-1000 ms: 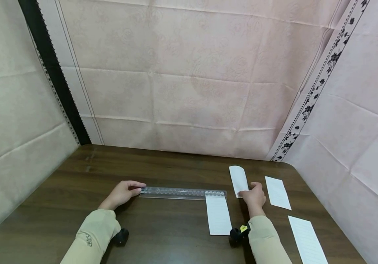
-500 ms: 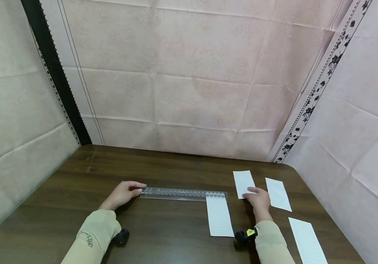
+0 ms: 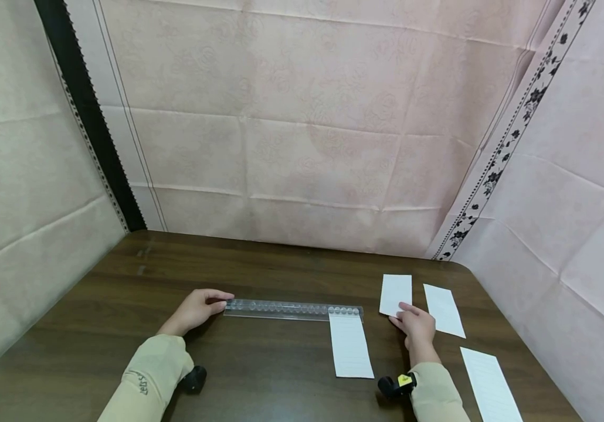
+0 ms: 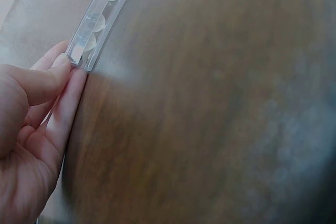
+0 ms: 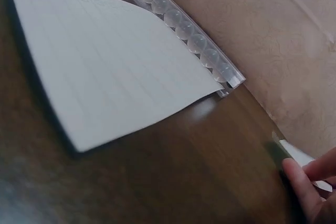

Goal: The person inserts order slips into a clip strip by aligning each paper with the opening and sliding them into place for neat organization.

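Observation:
My left hand point(image 3: 199, 310) pinches the left end of a clear plastic ticket rail point(image 3: 281, 309), which has a row of round clear marbles in it. In the left wrist view the thumb lies over the rail's end point(image 4: 79, 51). A white paper slip point(image 3: 351, 349) is caught under the rail's right end and lies toward the person. To the right of the rail, my right hand point(image 3: 415, 328) pinches another white paper slip point(image 3: 397, 293) by its near edge. Only a corner of that held slip point(image 5: 296, 153) shows in the right wrist view, behind the fingers.
Two more white paper slips lie at the right: one point(image 3: 444, 310) beside the right hand, a longer one point(image 3: 492, 384) nearer the front. The brown wooden table point(image 3: 260, 375) ends at a pale cloth hanging point(image 3: 302, 146) behind it.
My right hand has moved right with the pinched slip, which has gone from curved and slanting to flatter and straighter. The left hand and the rail have stayed put.

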Demonstrator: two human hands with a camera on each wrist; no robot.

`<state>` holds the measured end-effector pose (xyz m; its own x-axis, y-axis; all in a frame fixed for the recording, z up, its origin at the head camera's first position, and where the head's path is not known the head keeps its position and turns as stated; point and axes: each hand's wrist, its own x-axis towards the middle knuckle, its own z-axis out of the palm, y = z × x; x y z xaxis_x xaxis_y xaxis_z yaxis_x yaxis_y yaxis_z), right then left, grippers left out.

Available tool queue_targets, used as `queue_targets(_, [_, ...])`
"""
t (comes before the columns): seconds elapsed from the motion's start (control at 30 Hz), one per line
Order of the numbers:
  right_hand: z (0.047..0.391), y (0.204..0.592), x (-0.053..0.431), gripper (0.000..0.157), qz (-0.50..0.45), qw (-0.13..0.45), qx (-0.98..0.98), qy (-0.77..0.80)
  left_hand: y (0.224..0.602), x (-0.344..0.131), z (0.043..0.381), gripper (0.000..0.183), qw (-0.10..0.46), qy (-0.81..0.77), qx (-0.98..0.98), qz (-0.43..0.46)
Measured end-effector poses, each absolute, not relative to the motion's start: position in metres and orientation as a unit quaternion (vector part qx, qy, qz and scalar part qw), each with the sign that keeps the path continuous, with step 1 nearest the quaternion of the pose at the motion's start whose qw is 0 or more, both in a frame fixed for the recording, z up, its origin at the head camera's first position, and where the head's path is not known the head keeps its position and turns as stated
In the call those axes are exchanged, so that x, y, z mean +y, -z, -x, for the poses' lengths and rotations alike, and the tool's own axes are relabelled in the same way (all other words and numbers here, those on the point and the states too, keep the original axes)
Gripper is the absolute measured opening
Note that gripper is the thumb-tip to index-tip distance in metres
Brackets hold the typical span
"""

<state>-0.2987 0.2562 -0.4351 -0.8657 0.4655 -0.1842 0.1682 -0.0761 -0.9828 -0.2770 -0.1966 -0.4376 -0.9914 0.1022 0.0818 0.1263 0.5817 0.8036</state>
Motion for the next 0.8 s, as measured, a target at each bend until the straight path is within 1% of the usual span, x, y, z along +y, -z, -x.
queue_targets(0.3, [0.295,0.439,0.255,0.045,0.237,0.128,-0.632,-0.726,0.440,-0.197,0.279,0.022,0.015,0.450,-0.890,0.066])
queue_targets(0.53, [0.292,0.437,0.250,0.049,0.241,0.154,-0.608,-0.740,0.441,-0.198,0.280,0.022,0.010,0.456,-0.888,0.059])
queue_targets(0.8, [0.288,0.438,0.246,0.049,0.247,0.150,-0.594,-0.750,0.441,-0.198,0.280,0.022,0.012,0.455,-0.888,0.065])
